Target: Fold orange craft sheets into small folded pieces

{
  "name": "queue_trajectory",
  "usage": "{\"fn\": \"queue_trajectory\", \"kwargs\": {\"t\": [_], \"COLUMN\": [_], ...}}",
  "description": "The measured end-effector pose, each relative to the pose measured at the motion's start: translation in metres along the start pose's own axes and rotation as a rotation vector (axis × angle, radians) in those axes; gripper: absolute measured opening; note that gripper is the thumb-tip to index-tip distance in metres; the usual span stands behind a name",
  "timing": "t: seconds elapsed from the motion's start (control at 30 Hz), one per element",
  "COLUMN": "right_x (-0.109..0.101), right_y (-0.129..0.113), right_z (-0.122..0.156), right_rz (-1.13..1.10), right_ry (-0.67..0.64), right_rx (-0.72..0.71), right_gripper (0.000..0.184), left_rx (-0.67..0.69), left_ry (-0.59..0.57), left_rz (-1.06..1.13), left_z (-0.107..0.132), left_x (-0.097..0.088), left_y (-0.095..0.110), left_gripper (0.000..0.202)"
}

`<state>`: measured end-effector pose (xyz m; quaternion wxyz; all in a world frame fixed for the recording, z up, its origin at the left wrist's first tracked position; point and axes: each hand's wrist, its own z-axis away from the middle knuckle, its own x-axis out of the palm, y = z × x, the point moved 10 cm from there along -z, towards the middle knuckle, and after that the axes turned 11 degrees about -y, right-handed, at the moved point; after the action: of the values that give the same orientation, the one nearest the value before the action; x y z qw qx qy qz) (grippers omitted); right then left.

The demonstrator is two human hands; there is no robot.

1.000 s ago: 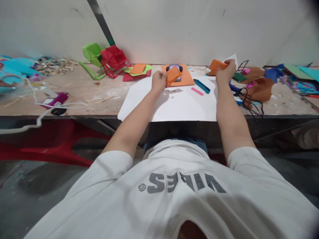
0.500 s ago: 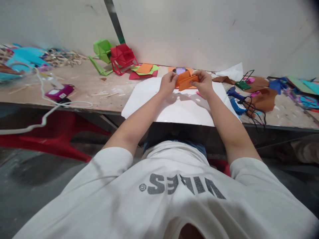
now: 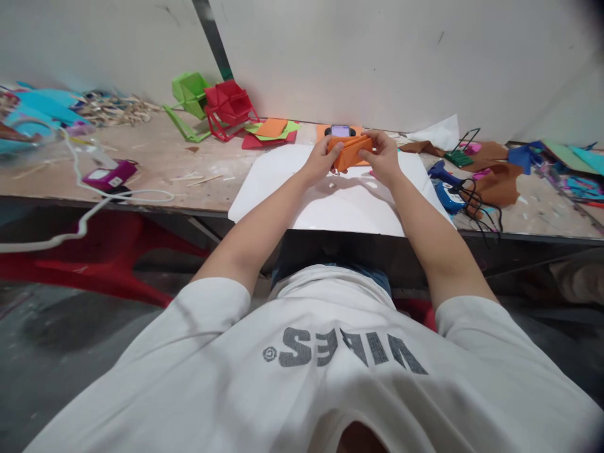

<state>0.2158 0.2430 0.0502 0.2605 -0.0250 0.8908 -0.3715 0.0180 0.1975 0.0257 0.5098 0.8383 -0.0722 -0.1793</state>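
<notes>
Between my hands, above a white board (image 3: 349,211), is a piece of folded orange paper (image 3: 350,155). My left hand (image 3: 321,158) grips its left end with the thumb on the near face. My right hand (image 3: 383,156) pinches the right end, fingers along the top edge. Some of the fingers behind the paper are hidden. Just beyond the paper lies a phone (image 3: 340,131) with a lit screen, on more orange paper. Near my right hand a small pink item shows in part on the board.
Left on the table stand a green paper model (image 3: 189,94) and a red paper model (image 3: 229,104), beside stacked coloured sheets (image 3: 274,128). Right of the board lie a blue glue gun (image 3: 446,176) and its black cord. A purple device (image 3: 111,175) with a white cable sits at left.
The orange pieces, spread apart at the right before, now sit closer together as one block. My left thumb has moved onto the near face. The view has shifted slightly.
</notes>
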Motion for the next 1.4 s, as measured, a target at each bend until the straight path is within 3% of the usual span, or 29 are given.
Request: {"fn": "queue_trajectory", "kwargs": {"t": [0.23,0.33,0.57,0.83,1.07,1.4], "right_x": [0.006,0.006,-0.006,-0.002,0.000,-0.001], "right_y": [0.009,0.017,0.032,0.035,0.032,0.024], "right_z": [0.000,0.001,0.005,0.010,0.011,0.016], "right_rz": [-0.034,-0.069,-0.086,-0.175,-0.223,-0.225], "right_ry": [0.002,0.003,0.057,0.042,0.047,0.069], "right_rx": [0.049,0.096,0.198,0.231,0.221,0.247], "right_gripper": [0.085,0.082,0.070,0.066,0.049,0.041], "left_rx": [0.003,0.027,0.045,0.131,0.171,0.223], "left_ry": [0.033,0.030,0.040,0.067,0.114,0.166], "left_rz": [-0.012,0.014,0.048,-0.014,0.030,-0.140], "left_z": [-0.003,-0.006,-0.010,-0.004,-0.004,0.002], "left_x": [-0.012,-0.017,-0.024,-0.016,-0.022,-0.022], "left_y": [-0.005,-0.012,-0.021,-0.002,0.002,0.010], "left_gripper": [0.079,0.091,0.100,0.096,0.099,0.090]}}
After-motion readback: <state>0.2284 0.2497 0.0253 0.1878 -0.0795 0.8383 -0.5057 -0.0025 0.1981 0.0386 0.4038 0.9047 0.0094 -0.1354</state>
